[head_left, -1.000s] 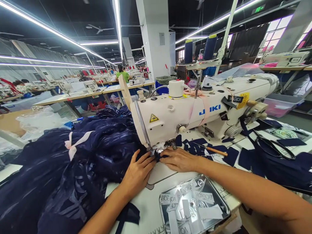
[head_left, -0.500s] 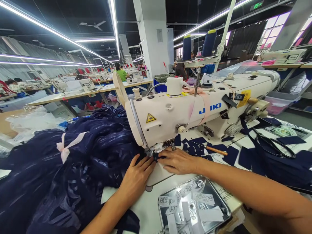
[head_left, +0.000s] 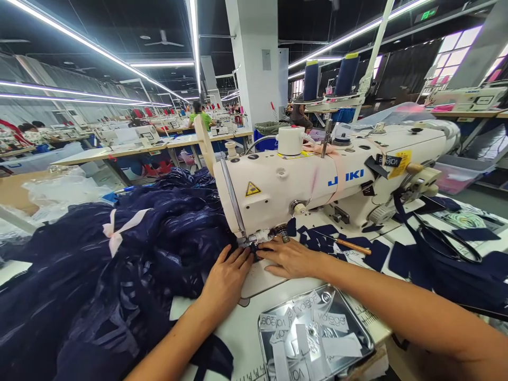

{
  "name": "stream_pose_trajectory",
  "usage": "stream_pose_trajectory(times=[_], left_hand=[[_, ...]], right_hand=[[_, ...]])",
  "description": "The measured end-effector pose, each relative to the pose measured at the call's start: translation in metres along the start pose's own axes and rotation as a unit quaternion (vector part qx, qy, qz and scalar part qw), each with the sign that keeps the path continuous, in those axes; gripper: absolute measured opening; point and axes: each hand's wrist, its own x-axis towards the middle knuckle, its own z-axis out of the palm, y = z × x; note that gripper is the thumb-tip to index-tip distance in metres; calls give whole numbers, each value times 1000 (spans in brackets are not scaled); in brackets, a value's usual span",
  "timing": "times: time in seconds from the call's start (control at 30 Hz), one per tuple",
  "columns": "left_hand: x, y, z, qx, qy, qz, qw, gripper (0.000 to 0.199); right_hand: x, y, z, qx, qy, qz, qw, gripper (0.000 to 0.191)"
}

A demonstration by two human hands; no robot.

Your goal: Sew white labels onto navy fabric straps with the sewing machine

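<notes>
A white sewing machine [head_left: 262, 196] stands across the table, its needle area low at the left end. My left hand [head_left: 228, 275] lies palm down just left of the presser foot, fingers stretched over dark navy fabric [head_left: 170, 227] that is heaped to the left. From the right, my right hand [head_left: 291, 257] reaches in beside the foot, fingers spread and fingertips on a small dark piece between the hands. A pinkish-white ribbon bow [head_left: 116, 234] shows on the heap. Below my right hand is a metal tray [head_left: 367, 346] of white printed labels [head_left: 333, 321].
Navy scraps [head_left: 379, 254], a wooden-handled tool [head_left: 353, 246] and black scissors [head_left: 448, 241] lie at the right. Navy thread cones [head_left: 311, 82] stand above the machine. Behind, a person in green [head_left: 204, 119] sits among other sewing tables.
The camera view has shifted slightly, so the machine appears a little further right. Both hands keep nearly the same place by the presser foot.
</notes>
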Motion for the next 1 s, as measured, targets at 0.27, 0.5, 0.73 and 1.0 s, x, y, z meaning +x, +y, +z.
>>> stream_pose_trajectory(times=[0.27,0.5,0.73,1.0], left_hand=[[8,-1,0,42,38,-26,998,28],[10,6,-10,117,59,-115,985,26],[23,-18,-9,47,27,-56,997,31],[22,-21,-4,36,47,-53,997,27]], right_hand=[[2,8,6,18,30,42,998,33],[7,-5,-4,-61,-13,67,996,43],[-6,-15,-27,-24,-68,26,997,19],[-10,-5,-10,-75,-33,-29,996,16]])
